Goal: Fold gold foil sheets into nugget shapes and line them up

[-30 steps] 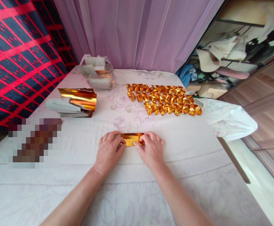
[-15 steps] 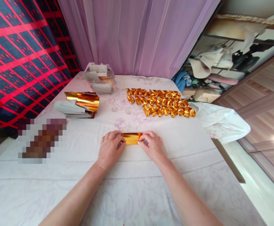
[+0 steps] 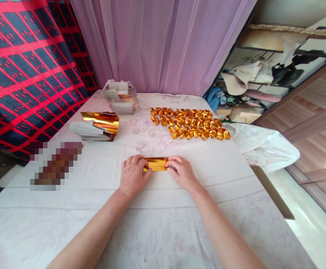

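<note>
A folded strip of shiny gold foil paper [image 3: 156, 164] lies flat on the cloth-covered table, long side running left to right. My left hand [image 3: 133, 172] grips its left end, fingers curled over it and thumb at the near edge. At the right end my right hand [image 3: 180, 171] pinches the strip between thumb and fingers. The fingers hide both ends. Beyond the hands, several folded gold foil pieces [image 3: 191, 122] stand in rows. To the left is a stack of gold foil sheets [image 3: 102, 121], grey on the back, partly curled over.
A clear plastic bag [image 3: 120, 99] of more sheets sits at the back left. A pixelated patch [image 3: 58, 162] covers something at the table's left. White plastic [image 3: 266, 145] hangs at the right edge, beside shelves with hats and shoes [image 3: 249, 74]. A purple curtain [image 3: 157, 45] closes the back.
The left thumb has shifted up and right along the strip. My right fingers have moved slightly at the other end. The view has tilted a little; the foil strip stays in place.
</note>
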`<state>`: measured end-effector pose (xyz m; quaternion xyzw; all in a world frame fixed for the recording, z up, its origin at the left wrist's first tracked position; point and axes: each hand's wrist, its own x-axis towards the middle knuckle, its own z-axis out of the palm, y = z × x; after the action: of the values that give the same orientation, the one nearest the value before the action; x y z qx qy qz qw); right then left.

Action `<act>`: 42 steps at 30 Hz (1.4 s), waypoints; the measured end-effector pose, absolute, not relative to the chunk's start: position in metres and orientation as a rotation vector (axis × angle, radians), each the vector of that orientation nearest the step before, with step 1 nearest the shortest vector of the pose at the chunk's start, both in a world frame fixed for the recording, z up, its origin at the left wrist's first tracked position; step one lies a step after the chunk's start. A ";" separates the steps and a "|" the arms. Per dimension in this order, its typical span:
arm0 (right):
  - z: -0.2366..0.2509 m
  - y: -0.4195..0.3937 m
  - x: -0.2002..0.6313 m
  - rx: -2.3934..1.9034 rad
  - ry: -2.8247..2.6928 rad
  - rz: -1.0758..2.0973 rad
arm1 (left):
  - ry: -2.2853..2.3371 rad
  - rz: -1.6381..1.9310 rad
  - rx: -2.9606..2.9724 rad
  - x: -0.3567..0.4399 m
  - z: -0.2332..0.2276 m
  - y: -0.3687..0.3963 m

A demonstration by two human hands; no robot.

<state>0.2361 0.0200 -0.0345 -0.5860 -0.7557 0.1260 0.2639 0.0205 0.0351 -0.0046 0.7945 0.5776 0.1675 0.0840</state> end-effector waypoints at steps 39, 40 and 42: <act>-0.036 0.016 0.235 -1.558 -2.038 0.281 | 1.618 0.506 2.362 0.003 -0.012 0.036; -0.036 0.016 0.236 -1.554 -2.037 0.273 | 1.614 0.504 2.358 0.003 -0.012 0.035; -0.036 0.014 0.236 -1.545 -2.026 0.238 | 1.618 0.506 2.349 0.002 -0.012 0.035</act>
<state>0.2365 0.0140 -0.0356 -0.5784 -0.7583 0.0892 0.2872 0.0023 0.0350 -0.0121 0.8048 0.5543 0.1734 0.1222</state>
